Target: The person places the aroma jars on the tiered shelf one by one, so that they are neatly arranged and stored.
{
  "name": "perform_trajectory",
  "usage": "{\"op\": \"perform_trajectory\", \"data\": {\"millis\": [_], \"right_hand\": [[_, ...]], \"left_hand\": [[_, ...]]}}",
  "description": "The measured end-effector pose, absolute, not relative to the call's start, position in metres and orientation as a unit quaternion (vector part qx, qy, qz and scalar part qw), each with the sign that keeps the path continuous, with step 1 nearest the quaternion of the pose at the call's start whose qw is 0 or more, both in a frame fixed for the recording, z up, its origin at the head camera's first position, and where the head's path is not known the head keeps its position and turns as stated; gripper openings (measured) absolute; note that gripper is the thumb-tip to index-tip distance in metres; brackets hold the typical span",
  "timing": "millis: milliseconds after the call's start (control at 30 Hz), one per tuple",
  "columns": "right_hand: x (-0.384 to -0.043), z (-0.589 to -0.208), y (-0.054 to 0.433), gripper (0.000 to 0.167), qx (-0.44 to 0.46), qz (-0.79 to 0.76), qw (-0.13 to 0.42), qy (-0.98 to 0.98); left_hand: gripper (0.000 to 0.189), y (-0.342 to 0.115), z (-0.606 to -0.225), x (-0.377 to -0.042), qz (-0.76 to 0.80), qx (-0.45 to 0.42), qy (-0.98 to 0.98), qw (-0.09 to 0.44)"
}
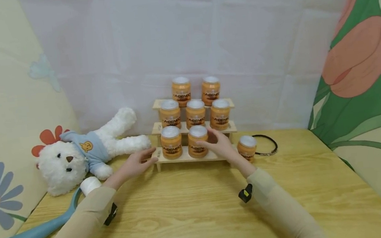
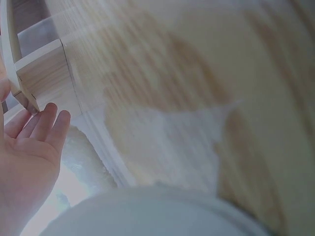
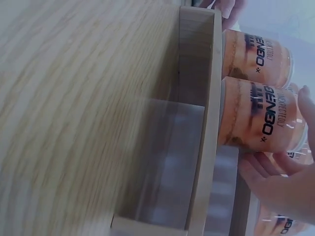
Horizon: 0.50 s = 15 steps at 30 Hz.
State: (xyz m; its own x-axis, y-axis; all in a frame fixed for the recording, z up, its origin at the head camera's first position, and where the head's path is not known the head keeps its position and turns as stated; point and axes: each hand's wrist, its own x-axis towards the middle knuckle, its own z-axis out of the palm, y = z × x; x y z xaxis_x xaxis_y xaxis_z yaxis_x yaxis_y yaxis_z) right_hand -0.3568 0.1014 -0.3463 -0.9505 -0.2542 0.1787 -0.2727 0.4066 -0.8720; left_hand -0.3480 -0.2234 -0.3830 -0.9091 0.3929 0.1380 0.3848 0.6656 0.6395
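A small three-tier wooden stand [image 1: 190, 159] holds orange labelled jars with pale lids. My right hand [image 1: 221, 146] grips the right-hand jar [image 1: 197, 143] on the lowest tier, thumb at its front and fingers along its right side. In the right wrist view that jar [image 3: 263, 115] stands upright on the board beside another jar [image 3: 256, 56]. My left hand [image 1: 134, 165] holds the left end of the lowest tier between thumb and fingers. The left wrist view shows its fingertips at the corner of the board [image 2: 25, 98].
Upper tiers carry several more jars [image 1: 195, 113]. One jar [image 1: 247, 147] stands on the table right of the stand, by a black cord loop [image 1: 274, 143]. At left lie a white plush toy [image 1: 63, 164], a blue-handled tool [image 1: 37, 234] and a white roll [image 1: 90, 184].
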Motion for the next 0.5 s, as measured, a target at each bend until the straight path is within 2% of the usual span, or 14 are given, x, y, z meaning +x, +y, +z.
{"op": "perform_trajectory", "data": {"millis": [333, 500], "right_hand": [[-0.354, -0.341, 0.142, 0.070, 0.169, 0.519, 0.003, -0.838], [-0.352, -0.337, 0.165, 0.061, 0.168, 0.503, 0.032, -0.847]], "left_hand": [[0.063, -0.224, -0.384, -0.350, 0.349, 0.214, 0.912, 0.001], [0.066, -0.224, -0.385, -0.350, 0.352, 0.212, 0.912, 0.003]]}}
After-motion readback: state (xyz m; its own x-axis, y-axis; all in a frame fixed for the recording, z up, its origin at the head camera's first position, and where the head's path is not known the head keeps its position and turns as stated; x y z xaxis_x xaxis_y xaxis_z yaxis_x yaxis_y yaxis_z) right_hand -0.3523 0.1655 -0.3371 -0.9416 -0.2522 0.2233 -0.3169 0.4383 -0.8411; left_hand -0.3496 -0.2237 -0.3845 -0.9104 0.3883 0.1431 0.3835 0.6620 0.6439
